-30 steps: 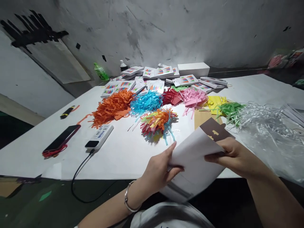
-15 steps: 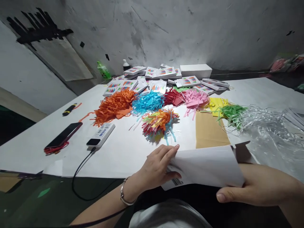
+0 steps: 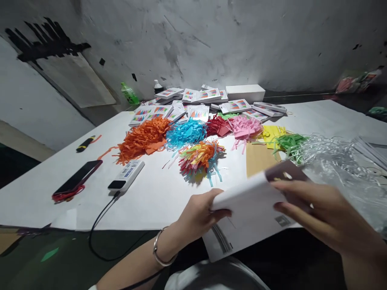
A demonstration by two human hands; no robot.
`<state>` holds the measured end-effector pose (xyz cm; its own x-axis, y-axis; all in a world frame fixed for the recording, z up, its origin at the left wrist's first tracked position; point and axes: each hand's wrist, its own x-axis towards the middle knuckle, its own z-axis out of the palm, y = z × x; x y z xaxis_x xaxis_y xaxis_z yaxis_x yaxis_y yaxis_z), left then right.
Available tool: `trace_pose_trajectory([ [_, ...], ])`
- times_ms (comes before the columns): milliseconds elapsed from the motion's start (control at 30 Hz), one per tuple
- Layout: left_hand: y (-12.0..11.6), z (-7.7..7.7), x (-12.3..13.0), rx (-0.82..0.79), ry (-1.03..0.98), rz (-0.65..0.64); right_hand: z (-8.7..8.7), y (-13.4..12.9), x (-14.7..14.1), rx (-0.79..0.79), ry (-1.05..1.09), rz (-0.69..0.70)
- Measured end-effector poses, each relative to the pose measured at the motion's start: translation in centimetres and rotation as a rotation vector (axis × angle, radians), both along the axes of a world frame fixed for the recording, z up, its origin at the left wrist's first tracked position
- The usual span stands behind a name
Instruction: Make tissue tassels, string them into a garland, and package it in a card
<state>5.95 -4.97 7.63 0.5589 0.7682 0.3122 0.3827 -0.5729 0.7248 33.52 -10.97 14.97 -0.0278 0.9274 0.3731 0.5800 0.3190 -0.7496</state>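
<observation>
A flat white cardboard box (image 3: 250, 213) is held tilted over the table's front edge, its printed back with a barcode facing me. My left hand (image 3: 199, 213) grips its left end, thumb on the near face and fingers behind. At the right end, where a grey-looking flap (image 3: 279, 171) stands out, is my right hand (image 3: 314, 213). Its thumb and forefinger are apart and touch the box near that flap; the other fingers are mostly hidden and slightly blurred. Just beyond the box lies a multicoloured bundle of paper tassels (image 3: 199, 157).
Orange (image 3: 142, 139), blue (image 3: 187, 133) and pink tassels (image 3: 246, 127) lie in a row before several printed boxes (image 3: 236, 106). A brown sheet (image 3: 260, 159) and silver tassels (image 3: 329, 155) lie right. At left are a phone (image 3: 78, 177) and a cabled white device (image 3: 127, 175).
The box has turned and tilted so its back shows more. My right hand has moved up from the lower right end to the flap. My left hand now grips the end instead of lying over it.
</observation>
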Motion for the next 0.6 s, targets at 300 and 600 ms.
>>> trace_pose_trajectory([
  [300,-2.7,-3.5,0.9,-0.298,-0.319,0.181,-10.7,-3.8,-6.5,-0.14,0.405,-0.246],
  [600,-0.4,-4.1,0.7,-0.296,-0.375,0.27,-11.4,-1.3,-8.1,-0.221,0.67,-0.217],
])
